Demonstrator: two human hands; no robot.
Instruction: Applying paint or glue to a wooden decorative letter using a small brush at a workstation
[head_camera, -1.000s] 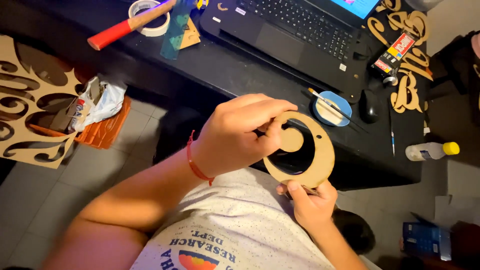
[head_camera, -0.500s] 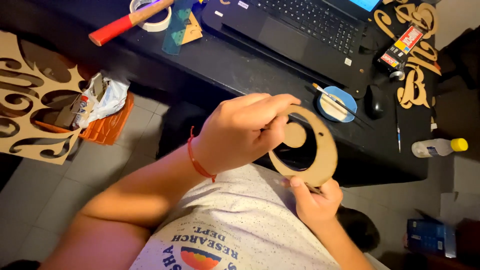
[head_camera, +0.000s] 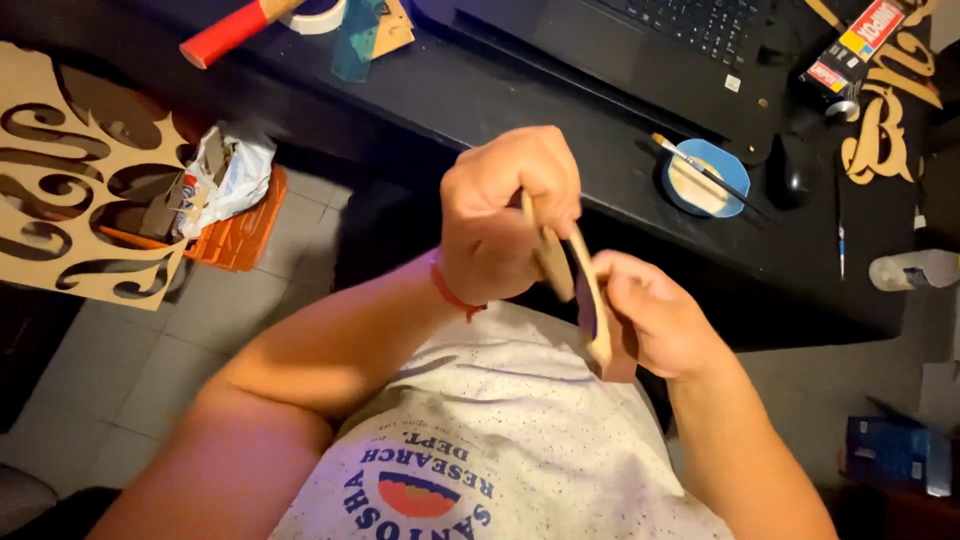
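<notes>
Both hands hold a flat wooden ring (head_camera: 590, 290) in front of my chest, below the edge of the black desk (head_camera: 560, 110). The ring is turned edge-on to the camera, so its hole is hidden. My left hand (head_camera: 505, 210), with a red band on its wrist, pinches the ring's upper part along with a small wooden piece (head_camera: 552, 262). My right hand (head_camera: 655, 320) grips the ring's lower part from the right.
On the desk are a laptop (head_camera: 650, 50), a blue dish (head_camera: 705, 178) with a brush across it, a glue box (head_camera: 850, 50), wooden cut-out letters (head_camera: 885, 125), a red-handled hammer (head_camera: 225, 35) and a tape roll (head_camera: 320, 15). A cut-out wooden panel (head_camera: 60, 180) and an orange box (head_camera: 240, 225) lie left.
The ring has turned from facing the camera to edge-on. Both hands have drawn closer together and the view has shifted slightly.
</notes>
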